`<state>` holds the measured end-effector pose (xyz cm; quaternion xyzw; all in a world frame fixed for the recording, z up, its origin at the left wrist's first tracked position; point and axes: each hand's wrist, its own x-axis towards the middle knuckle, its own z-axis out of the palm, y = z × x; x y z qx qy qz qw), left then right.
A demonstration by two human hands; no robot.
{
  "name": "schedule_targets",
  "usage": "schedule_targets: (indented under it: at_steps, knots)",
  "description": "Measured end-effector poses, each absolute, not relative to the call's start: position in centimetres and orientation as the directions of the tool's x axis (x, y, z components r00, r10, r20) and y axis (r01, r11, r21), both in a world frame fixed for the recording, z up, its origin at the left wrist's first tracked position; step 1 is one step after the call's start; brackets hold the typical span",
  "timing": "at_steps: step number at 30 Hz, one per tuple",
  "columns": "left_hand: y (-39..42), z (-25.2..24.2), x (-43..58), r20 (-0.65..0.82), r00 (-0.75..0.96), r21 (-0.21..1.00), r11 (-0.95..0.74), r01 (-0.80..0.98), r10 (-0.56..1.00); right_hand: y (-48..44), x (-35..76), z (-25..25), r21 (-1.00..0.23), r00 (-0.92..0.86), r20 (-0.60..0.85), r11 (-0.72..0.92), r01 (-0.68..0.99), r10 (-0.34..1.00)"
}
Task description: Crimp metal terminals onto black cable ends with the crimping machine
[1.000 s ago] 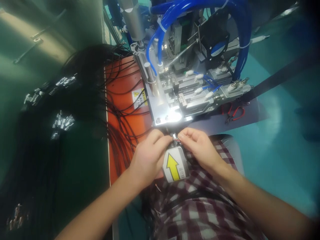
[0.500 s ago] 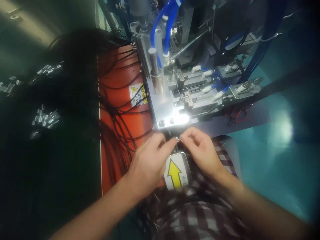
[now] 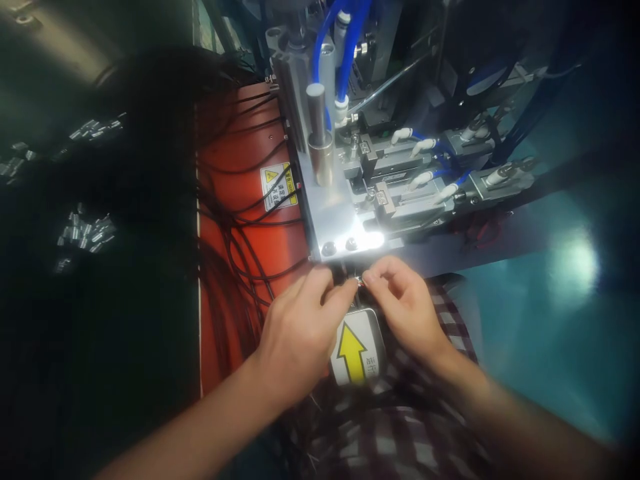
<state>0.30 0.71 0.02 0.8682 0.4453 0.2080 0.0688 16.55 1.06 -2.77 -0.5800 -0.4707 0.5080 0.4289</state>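
Observation:
My left hand (image 3: 297,327) and my right hand (image 3: 403,307) meet fingertip to fingertip just below the front edge of a metal machine plate (image 3: 335,230). Both are closed in a pinch on a small metal part (image 3: 357,281) on the end of a thin black wire; it is too small to name more closely. Right under the pinch lies a white label with a yellow arrow (image 3: 355,348) that points toward the machine. My checked shirt (image 3: 400,427) fills the view below.
The machine carries blue air hoses (image 3: 345,40), a steel cylinder (image 3: 320,143) and clamps. Black wires (image 3: 240,227) sprawl over an orange panel with a warning sticker (image 3: 279,186). Bundles of wires with metal ends (image 3: 83,233) lie left. Red-handled pliers (image 3: 483,230) sit right.
The view has shifted so the machine sits lower and closer, and the scene has grown darker. Both hands hold the same pinch at the plate's edge and have barely moved.

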Motion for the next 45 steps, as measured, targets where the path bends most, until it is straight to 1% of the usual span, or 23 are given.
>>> schedule_targets:
  at_steps: [12,18,22,24,27,31,35,38,40,42,45]
  knots:
    - [0.7,-0.1,0.2,0.302,0.529,0.259,-0.602,0.755,0.793,1.2,16.6,-2.4,-0.958,0.019,-0.281,-0.282,0.060,0.959]
    - [0.8,0.1,0.3,0.317,0.536,0.246,-0.613,0.750,0.783,1.0,16.5,-2.7,-0.968,0.034,-0.224,-0.226,0.107,0.974]
    - [0.9,0.2,0.3,0.323,0.546,0.267,-0.628,0.731,0.773,1.1,16.6,-2.8,-0.960,-0.001,-0.276,-0.275,0.056,0.961]
    - [0.9,0.2,0.3,0.311,0.555,0.278,-0.633,0.723,0.771,1.3,16.8,-2.9,-0.960,-0.016,-0.276,-0.276,0.040,0.961]
    - [0.9,0.3,0.4,0.299,0.565,0.238,-0.633,0.736,0.769,1.4,16.9,-3.0,-0.968,-0.023,-0.250,-0.249,0.043,0.968]
    - [0.8,0.5,0.7,0.333,0.576,0.155,-0.646,0.747,0.747,1.2,16.6,-2.9,-0.964,-0.002,-0.261,-0.261,0.054,0.965]
    - [0.9,0.8,0.9,0.346,0.576,0.136,-0.647,0.751,0.741,0.9,16.4,-2.6,-0.956,0.048,-0.250,-0.255,0.147,0.967]
    - [0.9,1.0,1.0,0.342,0.584,0.130,-0.653,0.746,0.736,1.2,16.6,-2.5,-0.939,0.001,-0.327,-0.325,0.114,0.945]
    - [1.0,0.9,0.8,0.327,0.595,0.129,-0.658,0.742,0.734,1.4,16.8,-2.5,-0.927,-0.042,-0.372,-0.369,0.067,0.927]
    - [1.1,0.7,0.6,0.320,0.594,0.147,-0.659,0.738,0.738,1.6,16.9,-2.6,-0.927,-0.048,-0.374,-0.372,0.043,0.926]
    - [1.1,0.1,0.2,0.330,0.578,0.247,-0.659,0.710,0.746,1.7,17.1,-2.7,-0.930,-0.044,-0.367,-0.366,0.037,0.929]
